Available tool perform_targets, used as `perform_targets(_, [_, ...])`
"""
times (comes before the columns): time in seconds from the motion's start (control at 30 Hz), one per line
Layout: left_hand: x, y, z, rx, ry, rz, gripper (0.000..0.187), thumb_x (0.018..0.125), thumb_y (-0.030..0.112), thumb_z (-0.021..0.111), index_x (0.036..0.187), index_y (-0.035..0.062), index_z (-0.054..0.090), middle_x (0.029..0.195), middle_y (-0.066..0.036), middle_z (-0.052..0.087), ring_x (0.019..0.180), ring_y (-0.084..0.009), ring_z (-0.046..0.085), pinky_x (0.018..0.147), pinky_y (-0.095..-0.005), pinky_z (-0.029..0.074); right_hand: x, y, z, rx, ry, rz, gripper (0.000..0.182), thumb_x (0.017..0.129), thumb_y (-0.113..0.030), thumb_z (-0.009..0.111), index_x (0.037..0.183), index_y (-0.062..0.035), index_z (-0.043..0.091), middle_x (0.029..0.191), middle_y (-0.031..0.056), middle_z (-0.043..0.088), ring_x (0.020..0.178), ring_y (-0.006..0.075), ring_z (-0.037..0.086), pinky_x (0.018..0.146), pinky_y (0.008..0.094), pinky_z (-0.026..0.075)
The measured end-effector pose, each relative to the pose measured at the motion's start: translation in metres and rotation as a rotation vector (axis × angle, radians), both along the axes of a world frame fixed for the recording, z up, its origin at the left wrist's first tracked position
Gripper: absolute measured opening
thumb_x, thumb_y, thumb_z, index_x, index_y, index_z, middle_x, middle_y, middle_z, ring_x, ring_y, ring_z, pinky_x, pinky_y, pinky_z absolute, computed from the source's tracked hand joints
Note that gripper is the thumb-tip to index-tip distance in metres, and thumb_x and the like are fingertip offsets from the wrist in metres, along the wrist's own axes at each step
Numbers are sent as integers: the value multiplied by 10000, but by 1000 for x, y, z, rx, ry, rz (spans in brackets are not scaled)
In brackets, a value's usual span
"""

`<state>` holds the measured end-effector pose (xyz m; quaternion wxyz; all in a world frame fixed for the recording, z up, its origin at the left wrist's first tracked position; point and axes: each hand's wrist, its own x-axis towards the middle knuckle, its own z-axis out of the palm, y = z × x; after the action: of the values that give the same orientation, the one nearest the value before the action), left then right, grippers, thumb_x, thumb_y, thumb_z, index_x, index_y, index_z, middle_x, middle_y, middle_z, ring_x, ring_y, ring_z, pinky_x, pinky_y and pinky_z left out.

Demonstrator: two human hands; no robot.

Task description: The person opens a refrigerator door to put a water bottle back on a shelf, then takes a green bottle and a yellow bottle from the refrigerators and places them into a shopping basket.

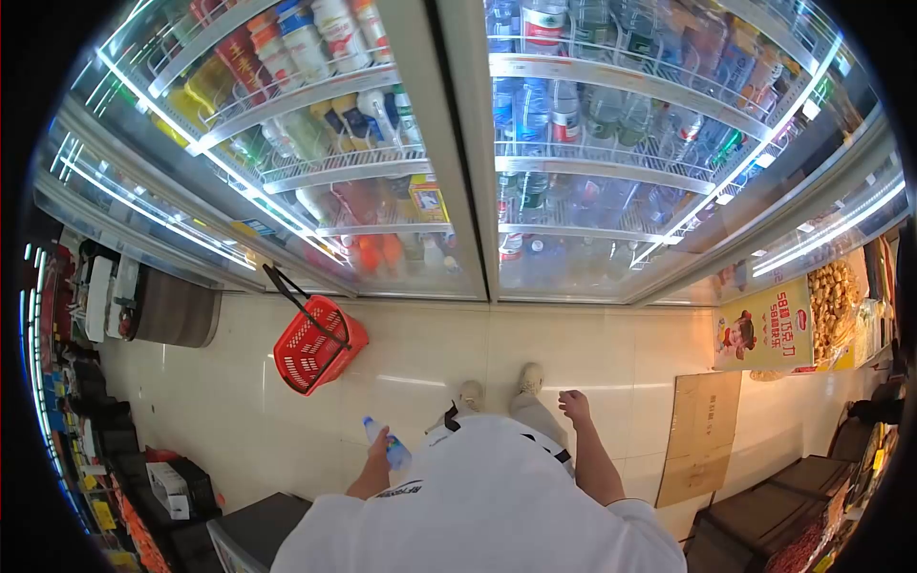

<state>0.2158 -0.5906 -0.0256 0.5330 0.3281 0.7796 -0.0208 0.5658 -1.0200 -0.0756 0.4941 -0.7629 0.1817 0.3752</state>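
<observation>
My left hand (pixel 378 449) is wrapped round a clear plastic bottle (pixel 396 453) with a blue cap and a bluish label, held low at my left side. My right hand (pixel 575 408) hangs at my right side with loosely bent fingers and nothing visible in it. On the floor ahead and to the left stands a red shopping basket (pixel 320 346) with a black handle, apart from both hands. Inside the glass-door fridge before me, several water bottles (pixel 565 113) fill the right-hand shelves, and other drinks (pixel 336 38) line the left-hand ones.
A flattened cardboard sheet (pixel 700 435) lies on the tiled floor to the right. Beyond it is a yellow display box (pixel 764 329) beside gold-wrapped goods (pixel 833 307). A dark bin-like unit (pixel 263 530) stands behind me on the left, and brown crates (pixel 774 506) on the right.
</observation>
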Motion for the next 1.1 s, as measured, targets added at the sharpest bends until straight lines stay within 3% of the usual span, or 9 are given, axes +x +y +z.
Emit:
perform_targets(0.23, [-68,31,-25,-58,-30,67,464,650,524,829,730,114,627,904,-75,586,822,-241,554,747,-486,475,88,145,53,149,-600,256,166,904,-194,593,980,-53,639,794,-20,600,668,70,518,593,233,418])
perform_targets(0.33, [-85,40,-45,-12,-202,172,475,652,528,827,732,109,617,843,-61,562,772,-243,556,738,-492,477,140,223,179,298,-803,224,232,966,-219,592,1128,-55,617,931,-33,600,845,68,534,744,240,442])
perform_targets(0.43, [-61,54,-13,67,-207,160,473,668,521,820,742,104,611,826,-60,559,742,-243,559,717,-504,485,169,287,307,331,-1272,113,323,923,-245,643,1130,-2,598,1037,103,670,996,169,611,875,328,487])
perform_targets(0.57, [-74,59,-11,84,-317,190,466,682,516,812,742,98,615,809,-48,561,729,-239,565,695,-490,495,180,336,395,472,-1301,111,321,900,-260,663,1084,-5,604,920,110,681,839,207,658,747,349,519])
perform_targets(0.6, [-79,57,-10,75,-306,206,463,684,513,811,738,95,619,810,-48,559,731,-236,563,700,-479,498,182,339,406,168,-1389,119,340,898,-319,659,1028,-9,610,788,133,657,713,257,649,664,369,498])
perform_targets(0.7, [-110,53,-24,93,-298,192,446,690,504,808,715,93,634,799,-53,560,730,-235,554,702,-432,503,199,346,400,-29,-1507,116,391,898,-389,655,897,0,617,624,93,572,579,211,561,549,379,427])
perform_targets(0.73, [-121,49,-30,85,-311,193,442,690,501,809,708,94,636,793,-55,562,725,-236,551,695,-423,502,194,346,405,-144,-1575,125,445,906,-452,612,843,-12,584,635,152,576,613,329,591,567,429,436])
perform_targets(0.93, [-203,38,-88,-65,-301,19,414,741,465,787,723,82,631,751,-64,581,738,-217,561,694,-384,503,194,345,405,-155,-1592,110,462,910,-458,593,804,-11,543,688,197,599,673,416,593,593,484,434])
perform_targets(1.1, [-237,28,-94,-77,-326,-236,610,808,654,578,829,50,663,767,-98,630,670,-188,557,638,-329,491,184,344,392,-130,-1588,70,439,909,-441,596,828,-13,547,714,198,612,677,411,596,594,478,438])
